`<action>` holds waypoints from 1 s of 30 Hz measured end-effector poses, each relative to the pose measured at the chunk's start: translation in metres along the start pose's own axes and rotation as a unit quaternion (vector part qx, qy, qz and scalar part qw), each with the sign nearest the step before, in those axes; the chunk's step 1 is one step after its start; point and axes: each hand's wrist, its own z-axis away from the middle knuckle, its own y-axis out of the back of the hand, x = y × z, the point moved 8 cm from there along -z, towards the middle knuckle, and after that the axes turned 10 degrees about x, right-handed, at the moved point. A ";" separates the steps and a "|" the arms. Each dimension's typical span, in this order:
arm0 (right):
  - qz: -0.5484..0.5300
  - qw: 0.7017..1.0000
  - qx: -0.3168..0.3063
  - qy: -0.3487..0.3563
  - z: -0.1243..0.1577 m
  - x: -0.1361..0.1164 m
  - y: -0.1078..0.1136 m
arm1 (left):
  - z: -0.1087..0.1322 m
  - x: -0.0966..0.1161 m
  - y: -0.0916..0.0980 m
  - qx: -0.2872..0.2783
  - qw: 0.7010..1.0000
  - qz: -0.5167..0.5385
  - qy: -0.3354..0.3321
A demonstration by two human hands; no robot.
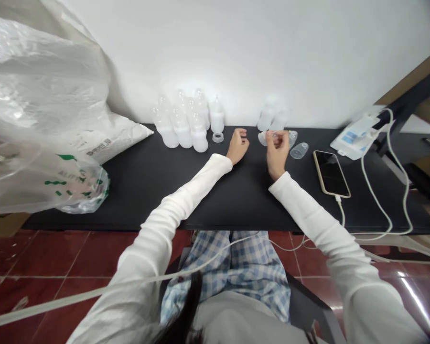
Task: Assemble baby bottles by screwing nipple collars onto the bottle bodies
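My left hand [238, 146] rests on the black table [215, 200] with its fingers curled; whether anything is inside is hidden. Right of it, my right hand [278, 152] pinches something small and clear that I cannot make out. Close to those fingertips is a translucent cap [263, 138]. Clear domed covers [299, 150] lie just right of my right hand. A white ring [218, 137] sits left of my left hand, in front of a white bottle [217, 115]. Several capped white bottles [182, 128] stand in a group farther left.
More white bottles [266, 117] stand by the wall behind my right hand. A phone [331, 173] with a cable and a white power strip [354, 137] are at the right. Large plastic bags [43, 95] cover the left end.
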 end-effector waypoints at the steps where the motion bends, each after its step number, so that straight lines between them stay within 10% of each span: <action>1: 0.000 0.999 0.045 0.011 -0.003 -0.002 0.009 | -0.008 0.002 -0.009 0.006 1.000 -0.029 -0.009; 5: 0.007 0.979 0.195 0.055 -0.005 -0.016 0.035 | -0.038 0.011 -0.050 -0.005 0.990 -0.131 -0.057; 16: 0.028 0.980 0.186 0.070 -0.004 -0.016 0.031 | -0.060 0.018 -0.072 0.012 0.984 -0.174 -0.033; 24: 0.003 0.992 0.119 0.050 -0.012 0.001 0.021 | 0.013 0.028 0.015 0.029 0.976 -0.161 -0.146; 30: -0.078 0.996 -0.047 0.001 0.002 -0.006 -0.013 | 0.057 0.030 0.098 0.025 0.976 -0.110 -0.188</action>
